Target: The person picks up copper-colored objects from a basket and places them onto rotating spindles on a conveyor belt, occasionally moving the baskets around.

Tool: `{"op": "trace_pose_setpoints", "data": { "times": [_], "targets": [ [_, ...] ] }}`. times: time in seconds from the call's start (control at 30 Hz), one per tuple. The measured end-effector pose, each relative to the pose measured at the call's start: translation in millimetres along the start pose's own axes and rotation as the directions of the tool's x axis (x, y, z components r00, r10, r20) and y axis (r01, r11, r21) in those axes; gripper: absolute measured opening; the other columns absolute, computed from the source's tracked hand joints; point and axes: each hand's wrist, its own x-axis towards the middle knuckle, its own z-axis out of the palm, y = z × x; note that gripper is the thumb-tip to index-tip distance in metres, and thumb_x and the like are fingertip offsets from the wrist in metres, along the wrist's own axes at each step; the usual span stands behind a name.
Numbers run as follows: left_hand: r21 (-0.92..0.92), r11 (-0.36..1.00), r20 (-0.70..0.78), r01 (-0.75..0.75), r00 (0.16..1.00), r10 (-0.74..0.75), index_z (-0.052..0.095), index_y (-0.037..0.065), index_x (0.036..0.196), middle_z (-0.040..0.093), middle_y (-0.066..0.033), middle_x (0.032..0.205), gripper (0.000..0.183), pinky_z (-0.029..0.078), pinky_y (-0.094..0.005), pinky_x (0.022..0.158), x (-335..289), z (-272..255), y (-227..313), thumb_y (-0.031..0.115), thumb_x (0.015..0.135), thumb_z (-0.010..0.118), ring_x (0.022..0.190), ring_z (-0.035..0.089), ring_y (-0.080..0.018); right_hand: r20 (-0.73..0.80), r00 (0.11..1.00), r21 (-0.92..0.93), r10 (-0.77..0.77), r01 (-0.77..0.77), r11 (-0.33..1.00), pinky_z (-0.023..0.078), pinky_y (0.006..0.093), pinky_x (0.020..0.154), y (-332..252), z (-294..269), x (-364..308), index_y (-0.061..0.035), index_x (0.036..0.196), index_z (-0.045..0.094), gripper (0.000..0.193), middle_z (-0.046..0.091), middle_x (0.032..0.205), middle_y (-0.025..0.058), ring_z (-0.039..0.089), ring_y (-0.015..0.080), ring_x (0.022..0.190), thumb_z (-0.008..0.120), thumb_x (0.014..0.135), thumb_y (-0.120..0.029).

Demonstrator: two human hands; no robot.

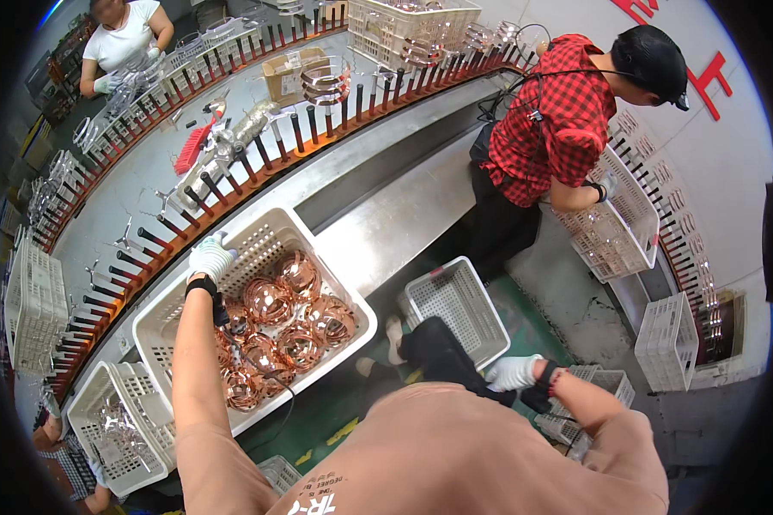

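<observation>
A large white plastic crate [365, 330] with perforated walls lies before me, tilted across the view. Several shiny copper-coloured rings and round frames [270, 300] are heaped in it. My left hand [210, 257], in a white glove, grips the crate's far-left rim, its fingers over the edge. Down to the right, my right hand [514, 374], also gloved, is beside the near corner of a smaller white crate [459, 309]. Its fingers reach out loosely with nothing visible in them; whether they touch that crate's rim is hard to tell.
A curved conveyor with upright black-tipped pegs [266, 150] passes beyond the crate, beside a metal ledge [395, 219]. To the right, a co-worker in a red checked shirt [558, 120] reaches into another crate [618, 232]. Stacked crates [120, 421] stand at left; a cable [288, 408] hangs nearby.
</observation>
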Motion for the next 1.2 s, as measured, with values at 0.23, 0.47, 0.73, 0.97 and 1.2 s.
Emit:
{"op": "trace_pose_setpoints", "data": {
  "times": [0.23, 0.47, 0.73, 0.97, 1.2],
  "targets": [
    [0.08, 0.995, -0.1, -0.067, 0.992, 0.075, 0.055, 0.017, 0.138, 0.06, -0.0144, 0.137, 0.061, 0.038, -0.0431, 0.111, -1, 3, -4, 0.039, 0.084, 0.068, 0.13, 0.053, -0.0306, 0.031, 0.999, -0.327, -0.037, 0.045, 0.944, 0.053, 0.0431, 0.086, -54, -41, -49, -0.0014, 0.11, 0.072, 0.047, 0.073, 0.103, 0.0188, 0.068, 0.0373, 0.096, 0.058, 0.09, -0.041],
    [0.051, 0.998, -0.138, 0.047, 0.99, -0.039, 0.058, 0.014, 0.136, 0.061, -0.0143, 0.137, 0.063, 0.04, -0.0422, 0.109, -23, 1, -23, 0.039, 0.081, 0.077, 0.129, 0.055, -0.0306, -0.544, 0.182, -0.681, -0.819, 0.475, 0.558, 0.055, 0.0366, 0.079, -178, -238, -125, -0.0036, 0.113, 0.069, 0.029, 0.071, 0.097, 0.0154, 0.069, 0.0291, 0.09, 0.06, 0.097, -0.026],
    [0.1, 0.991, -0.314, 0.088, 0.948, -0.053, 0.051, 0.013, 0.141, 0.058, -0.0161, 0.134, 0.068, 0.032, -0.0478, 0.115, -59, 4, -1, 0.032, 0.081, 0.077, 0.13, 0.051, -0.0341, -0.966, 0.195, 0.195, -0.167, 0.981, 0.017, 0.055, 0.0393, 0.093, -193, -455, -68, -0.006, 0.151, 0.037, 0.061, 0.063, 0.131, 0.0162, 0.065, 0.0274, 0.112, 0.056, 0.102, -0.036],
    [0.134, 0.989, -0.39, 0.063, 0.921, -0.006, 0.031, 0.01, 0.154, 0.041, -0.0209, 0.151, 0.096, 0.019, -0.0547, 0.12, -86, 23, -7, 0.032, 0.074, 0.081, 0.141, 0.034, -0.0409, -0.855, 0.518, 0.497, -0.022, 0.809, -0.314, 0.035, 0.0535, 0.113, -169, -539, 39, -0.0106, 0.154, 0.029, 0.073, 0.032, 0.158, 0.0187, 0.039, 0.0382, 0.141, 0.056, 0.097, -0.048],
    [0.112, 0.991, -0.296, 0.079, 0.954, -0.043, 0.045, 0.01, 0.146, 0.054, -0.0188, 0.137, 0.084, 0.024, -0.0541, 0.118, -54, 5, 20, 0.032, 0.073, 0.081, 0.134, 0.044, -0.0386, -0.798, 0.591, 0.591, -0.117, 0.806, 0.036, 0.035, 0.0384, 0.055, -177, -625, 106, -0.0148, 0.084, 0.057, 0.047, 0.048, 0.065, 0.0036, 0.043, 0.0201, 0.057, 0.054, 0.095, -0.06]
  ]
}}
